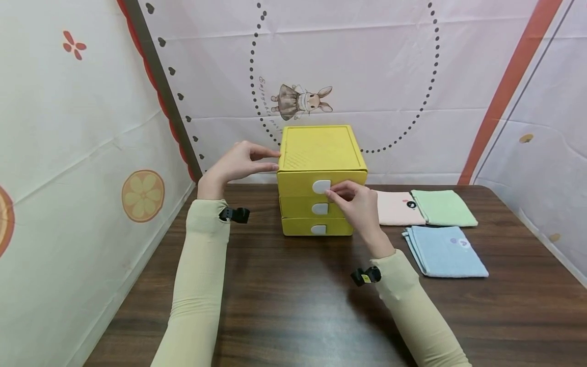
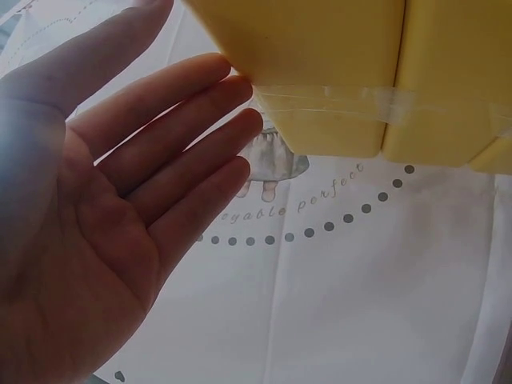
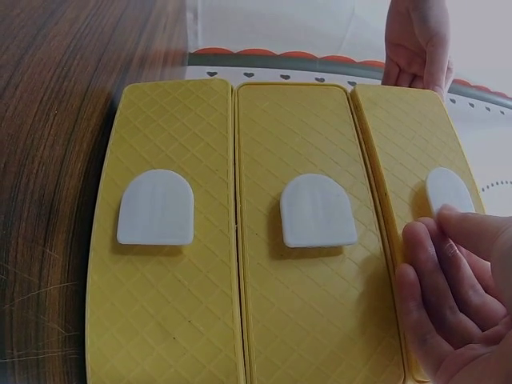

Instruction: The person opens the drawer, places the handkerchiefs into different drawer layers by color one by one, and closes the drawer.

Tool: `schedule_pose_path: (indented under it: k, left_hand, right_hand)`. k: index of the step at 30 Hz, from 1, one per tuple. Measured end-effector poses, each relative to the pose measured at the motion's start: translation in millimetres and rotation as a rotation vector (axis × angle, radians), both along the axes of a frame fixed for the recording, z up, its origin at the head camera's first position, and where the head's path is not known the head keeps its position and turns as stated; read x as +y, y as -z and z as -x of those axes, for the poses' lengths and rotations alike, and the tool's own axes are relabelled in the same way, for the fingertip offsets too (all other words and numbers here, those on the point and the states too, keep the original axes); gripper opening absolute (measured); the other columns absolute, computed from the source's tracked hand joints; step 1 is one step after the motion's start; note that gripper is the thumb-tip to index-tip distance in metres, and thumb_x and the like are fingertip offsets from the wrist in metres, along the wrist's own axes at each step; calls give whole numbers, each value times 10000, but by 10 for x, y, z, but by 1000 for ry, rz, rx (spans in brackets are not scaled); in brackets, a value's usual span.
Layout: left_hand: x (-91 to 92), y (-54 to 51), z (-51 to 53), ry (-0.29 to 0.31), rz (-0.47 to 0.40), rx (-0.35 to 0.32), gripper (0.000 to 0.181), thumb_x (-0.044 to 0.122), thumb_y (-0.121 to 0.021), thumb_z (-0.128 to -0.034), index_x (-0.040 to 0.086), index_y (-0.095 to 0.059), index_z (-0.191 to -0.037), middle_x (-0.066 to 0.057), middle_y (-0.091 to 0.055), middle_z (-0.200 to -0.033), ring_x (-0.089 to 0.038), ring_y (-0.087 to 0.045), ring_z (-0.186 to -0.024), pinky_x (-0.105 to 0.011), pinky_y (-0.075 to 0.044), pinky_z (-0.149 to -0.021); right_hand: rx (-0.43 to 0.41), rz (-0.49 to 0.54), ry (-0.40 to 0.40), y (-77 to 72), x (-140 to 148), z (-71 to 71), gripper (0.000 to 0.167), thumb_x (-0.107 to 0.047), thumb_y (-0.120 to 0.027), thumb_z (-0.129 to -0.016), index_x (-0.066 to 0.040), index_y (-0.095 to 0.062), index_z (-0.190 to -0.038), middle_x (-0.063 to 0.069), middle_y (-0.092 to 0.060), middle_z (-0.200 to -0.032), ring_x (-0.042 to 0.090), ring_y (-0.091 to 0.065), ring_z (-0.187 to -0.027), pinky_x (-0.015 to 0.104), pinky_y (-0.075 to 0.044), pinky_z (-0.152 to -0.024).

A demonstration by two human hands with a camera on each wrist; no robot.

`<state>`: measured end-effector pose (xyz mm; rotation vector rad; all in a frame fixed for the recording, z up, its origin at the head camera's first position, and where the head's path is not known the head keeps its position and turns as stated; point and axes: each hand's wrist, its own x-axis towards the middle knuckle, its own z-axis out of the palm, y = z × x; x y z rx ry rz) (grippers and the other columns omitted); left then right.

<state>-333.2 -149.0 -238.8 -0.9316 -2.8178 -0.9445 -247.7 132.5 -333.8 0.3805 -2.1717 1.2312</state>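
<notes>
A yellow three-drawer box (image 1: 321,148) stands on the table against the patterned cloth, with a white handle on each drawer front. My right hand (image 1: 357,204) pinches the top drawer's handle (image 1: 321,186) at its right edge, thumb on the front and fingers curled. The right wrist view shows the middle handle (image 3: 318,210) and the bottom handle (image 3: 156,208) untouched. At the box's upper left edge is my left hand (image 1: 240,163), fingers fairly straight. In the left wrist view its fingertips touch or nearly touch the yellow side wall (image 2: 320,64).
Right of the box lie a folded pink cloth (image 1: 396,209), a green cloth (image 1: 445,208) and a blue cloth (image 1: 449,252). Patterned cloth sheets (image 1: 367,76) hang behind and on both sides of the brown wooden table (image 1: 284,306). Clear tape (image 2: 336,100) crosses the box's side.
</notes>
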Motion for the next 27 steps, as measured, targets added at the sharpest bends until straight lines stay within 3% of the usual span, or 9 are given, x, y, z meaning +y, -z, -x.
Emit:
schedule_pose_path:
  k: [27]
  left_hand:
    - [-2, -2, 0, -4, 4, -18, 486, 556, -691, -792, 283, -671, -1194, 35, -665, -1189, -110, -623, -1006, -354, -505, -838]
  right_hand:
    - [-82, -50, 21, -58, 12, -158, 188, -275, -767, -804, -91, -743, -836, 38, -736, -763, 129, -685, -673, 181, -473, -560]
